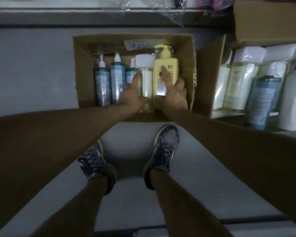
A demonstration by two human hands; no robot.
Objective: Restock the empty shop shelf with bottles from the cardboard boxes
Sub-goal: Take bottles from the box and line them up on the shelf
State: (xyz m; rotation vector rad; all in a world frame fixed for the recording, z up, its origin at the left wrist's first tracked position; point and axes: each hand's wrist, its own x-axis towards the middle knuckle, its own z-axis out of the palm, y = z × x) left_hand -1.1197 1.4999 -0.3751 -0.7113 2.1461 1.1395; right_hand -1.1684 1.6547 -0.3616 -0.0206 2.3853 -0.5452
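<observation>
Head view shows me five bottles lying in the open brown cardboard box (83, 69) on the grey floor (32, 65). Three are blue-labelled pump bottles (116, 79), one is a clear plastic bottle with a white cap (144, 77), and one is a yellow plastic pump bottle (171, 71).

Both hands are inside the box. The left hand (132, 96) clasps the clear bottle between thumb and straight forefinger. The right hand (176, 96) is curled round the yellow one, its forefinger lying on the label.

The third blue bottle is mostly hidden behind the left hand (only its top shows). Two dark laced trainers (166, 144) stand just before the box.

To the right, a second cardboard box (210, 74) holds film-wrapped pale bottles (239, 79). They are too blurred and cut off for me to count.
</observation>
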